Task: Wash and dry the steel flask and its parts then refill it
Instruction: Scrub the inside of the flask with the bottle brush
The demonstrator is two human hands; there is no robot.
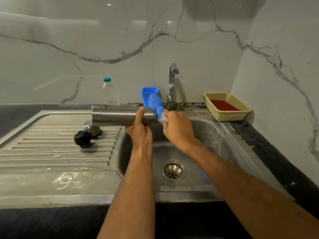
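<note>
Steel flask (119, 115) held on its side over the left edge of the sink basin (203, 135), base pointing left, open neck pointing right; brushed silver body, plain, with a few dark letters near the base, too small to read; neck end narrows to a darker ring. Left hand (139, 133) wrapped around the body near the neck, thumb on top, fingers curled shut on it from below. Right hand (177, 128) just beside the neck, fingers closed around the lower end of a blue bristle brush (156, 105); bristles fan up and back, touching the flask's mouth; whether any part is inside, cannot tell. On the ribbed drainboard (51, 149), under the flask's base: a steel cup lid (93, 129), and a black stopper (82, 138) touching it in front. Behind: blue plastic holder (149, 94), tap (172, 83), clear bottle (109, 94) with teal cap; cream basket (241, 109) at right, red pad inside.
</note>
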